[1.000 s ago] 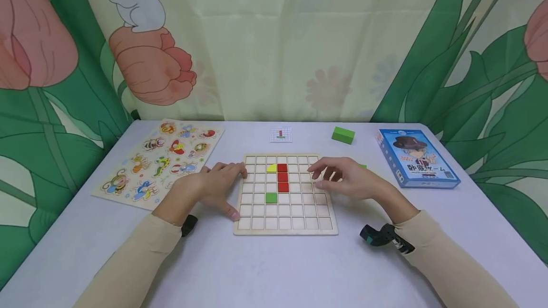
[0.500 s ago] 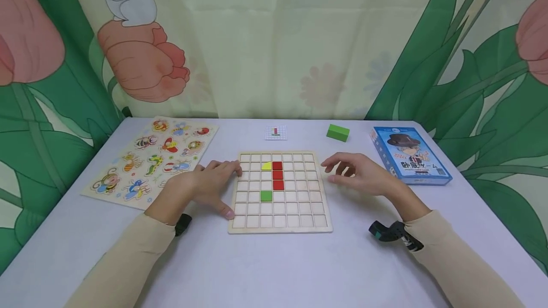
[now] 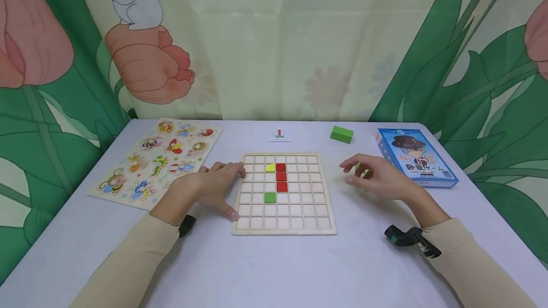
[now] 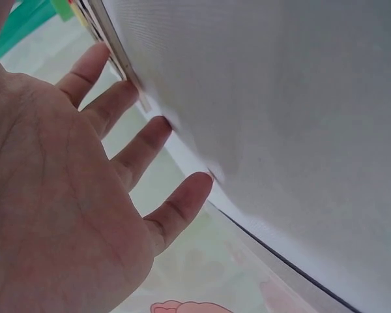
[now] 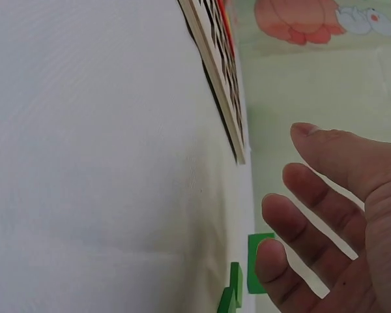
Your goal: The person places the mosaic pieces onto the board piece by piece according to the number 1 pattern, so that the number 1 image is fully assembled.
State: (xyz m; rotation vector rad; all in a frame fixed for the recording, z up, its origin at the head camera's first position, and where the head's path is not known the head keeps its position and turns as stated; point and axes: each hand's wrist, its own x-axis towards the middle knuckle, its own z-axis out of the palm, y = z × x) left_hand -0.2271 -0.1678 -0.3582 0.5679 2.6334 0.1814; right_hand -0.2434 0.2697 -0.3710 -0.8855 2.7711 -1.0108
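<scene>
A wooden grid board [image 3: 299, 228] lies in the middle of the table. Set in its cells are a yellow piece [image 3: 270, 168], a column of red squares [image 3: 281, 176] and a green square [image 3: 270, 197]. My left hand [image 3: 210, 187] rests at the board's left side, fingertips and thumb on the edge, fingers spread. To the right of the board hovers my right hand [image 3: 378, 176], its fingers loosely bent and holding nothing. Small green pieces [image 5: 236, 283] lie on the table below it, mostly hidden by the fingers in the head view.
Behind the board lie a small pattern card [image 3: 279, 134] and a green block [image 3: 341, 134]. A blue game box [image 3: 417, 156] stands at the right, beyond my right hand. At the left, an insect-picture board [image 3: 141, 175] lies partly beneath my left forearm.
My right hand has moved right, from over the board's right edge to beside it. The left hand stays at the board's left edge. The pieces on the board look unchanged.
</scene>
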